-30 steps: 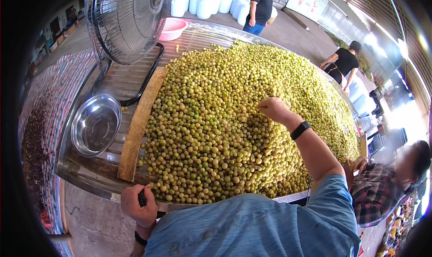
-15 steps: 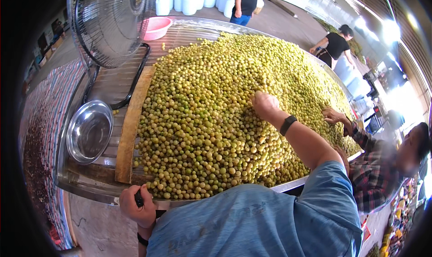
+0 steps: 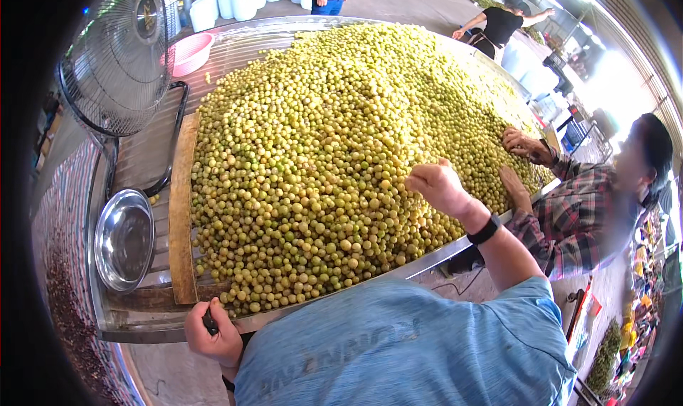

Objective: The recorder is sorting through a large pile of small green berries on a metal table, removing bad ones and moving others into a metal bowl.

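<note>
Partly hidden object [image 3: 210, 323] (in left hand [image 3: 219, 340])

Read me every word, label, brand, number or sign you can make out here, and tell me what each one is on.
Blue T-shirt: dark lettering across the fabric; I won't copy the wording.
Fan: small badge at the hub, too small to read.
Colourful items at far right: too small and blurred to read.
Dark object in the left hand: no markings I can make out.
Round green fruit: no lettering visible.
</note>
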Demonstrator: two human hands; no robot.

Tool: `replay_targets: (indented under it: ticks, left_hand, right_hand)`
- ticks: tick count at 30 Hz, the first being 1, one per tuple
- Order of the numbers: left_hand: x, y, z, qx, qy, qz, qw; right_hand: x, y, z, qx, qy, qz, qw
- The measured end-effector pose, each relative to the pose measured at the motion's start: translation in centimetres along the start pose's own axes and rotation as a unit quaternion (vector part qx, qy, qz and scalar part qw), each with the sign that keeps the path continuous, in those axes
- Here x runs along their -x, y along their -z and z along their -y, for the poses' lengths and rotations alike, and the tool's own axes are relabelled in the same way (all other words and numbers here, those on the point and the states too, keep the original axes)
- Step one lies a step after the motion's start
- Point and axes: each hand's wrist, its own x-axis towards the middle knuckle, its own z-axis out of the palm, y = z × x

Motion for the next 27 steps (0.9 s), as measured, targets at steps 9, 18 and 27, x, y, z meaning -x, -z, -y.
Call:
replay_targets:
  ticks: [9, 18, 27]
  left_hand:
    - [0.1, 0.8, 0.8, 0.003, -0.002, 0.024, 1.0]
    - [-1.1, 1.1, -0.6, -0.002, -0.077, 0.046, 0.996]
    - [-1.5, 0.7, -0.9, 0.01, -0.078, 0.043, 0.996]
  right_hand:
    - [14.9, 6.3, 4.7, -0.308, -0.167, 0.062, 0.935]
    - [12.0, 1.3, 9.5, 0.117, -0.034, -0.07, 0.99]
    - [-1.3, -7.8, 8.1, 0.274, 0.088, 0.252, 0.924]
